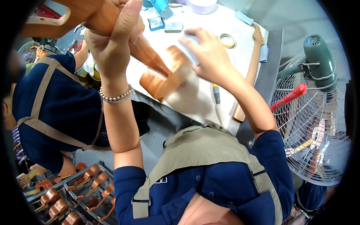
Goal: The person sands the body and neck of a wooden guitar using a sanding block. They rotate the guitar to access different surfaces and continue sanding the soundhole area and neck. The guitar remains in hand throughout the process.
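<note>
My left hand is closed round the neck of a brown wooden ukulele, near its headstock at the upper left. The headstock comes close to the camera and is cut off by the picture's rim. Lower down, the ukulele's body is on edge over the white table, its curved side showing. My right hand is closed on a pale bluish pad, right beside the body's side. Motion blurs both pad and fingers, and I cannot tell whether the pad touches the wood.
On the white table are a tape roll, small blocks, a yellow-tipped cable tool and a separate neck. A caged fan stands right. A co-worker is at left, above a rack of ukuleles.
</note>
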`<control>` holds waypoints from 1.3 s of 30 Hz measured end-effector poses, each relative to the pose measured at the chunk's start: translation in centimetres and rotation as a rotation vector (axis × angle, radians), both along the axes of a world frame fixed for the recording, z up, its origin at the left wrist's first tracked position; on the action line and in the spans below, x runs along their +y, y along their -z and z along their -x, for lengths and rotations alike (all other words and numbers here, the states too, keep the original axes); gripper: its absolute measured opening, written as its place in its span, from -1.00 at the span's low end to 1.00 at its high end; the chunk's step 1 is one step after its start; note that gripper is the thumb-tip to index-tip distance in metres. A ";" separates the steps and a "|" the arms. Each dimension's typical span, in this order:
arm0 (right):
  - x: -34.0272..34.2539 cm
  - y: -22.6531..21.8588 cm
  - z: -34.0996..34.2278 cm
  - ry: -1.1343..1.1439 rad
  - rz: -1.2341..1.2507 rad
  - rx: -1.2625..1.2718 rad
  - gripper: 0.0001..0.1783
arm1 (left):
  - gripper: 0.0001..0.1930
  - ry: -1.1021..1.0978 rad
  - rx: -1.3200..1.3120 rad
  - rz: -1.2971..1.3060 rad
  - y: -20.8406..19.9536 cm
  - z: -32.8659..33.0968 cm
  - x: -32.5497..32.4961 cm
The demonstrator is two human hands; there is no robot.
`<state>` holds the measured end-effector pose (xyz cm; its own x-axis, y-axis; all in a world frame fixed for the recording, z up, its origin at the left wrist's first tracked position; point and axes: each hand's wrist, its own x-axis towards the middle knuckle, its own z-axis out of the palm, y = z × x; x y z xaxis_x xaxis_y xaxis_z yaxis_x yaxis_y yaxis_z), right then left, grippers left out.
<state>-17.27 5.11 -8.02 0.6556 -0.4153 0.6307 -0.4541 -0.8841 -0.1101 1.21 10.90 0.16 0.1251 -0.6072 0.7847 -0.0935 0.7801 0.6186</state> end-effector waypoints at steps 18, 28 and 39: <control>-1.4 2.4 -2.1 -0.008 -0.596 -0.228 -0.28 | -0.86 0.106 0.002 0.017 0.5 0.6 -0.3; -3.3 1.6 -3.6 -0.020 -0.890 -0.092 -0.51 | -0.88 0.094 -0.009 0.003 0.4 1.9 -0.2; -1.8 2.1 -3.3 0.017 -0.713 -0.048 -0.52 | -0.88 0.074 0.012 0.031 0.8 1.8 -1.0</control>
